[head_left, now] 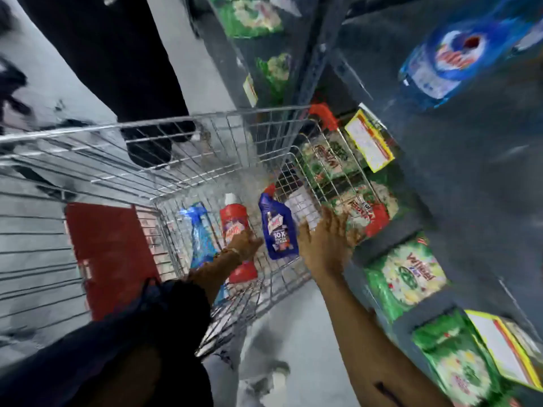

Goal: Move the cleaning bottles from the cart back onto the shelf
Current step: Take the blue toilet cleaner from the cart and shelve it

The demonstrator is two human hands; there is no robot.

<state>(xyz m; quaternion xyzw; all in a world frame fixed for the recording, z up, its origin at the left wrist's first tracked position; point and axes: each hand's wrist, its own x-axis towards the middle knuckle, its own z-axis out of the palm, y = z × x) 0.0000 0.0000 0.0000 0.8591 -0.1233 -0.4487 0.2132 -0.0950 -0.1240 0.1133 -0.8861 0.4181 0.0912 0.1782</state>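
Pale floor (296, 333) — grey racking (470, 201) with green packets (408, 277)

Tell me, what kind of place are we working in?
Most likely a supermarket's cleaning-products aisle: a wire shopping cart holds cleaner bottles, and grey shelving carries green detergent bags and yellow price tags.

Your cart (205, 121) is a wire basket; on its floor lie three bottles side by side: a light-blue one (201, 236), a red one (233, 223) and a dark-blue one (277, 227). Beside it, your shelf (458, 177) carries green bags (408, 277).
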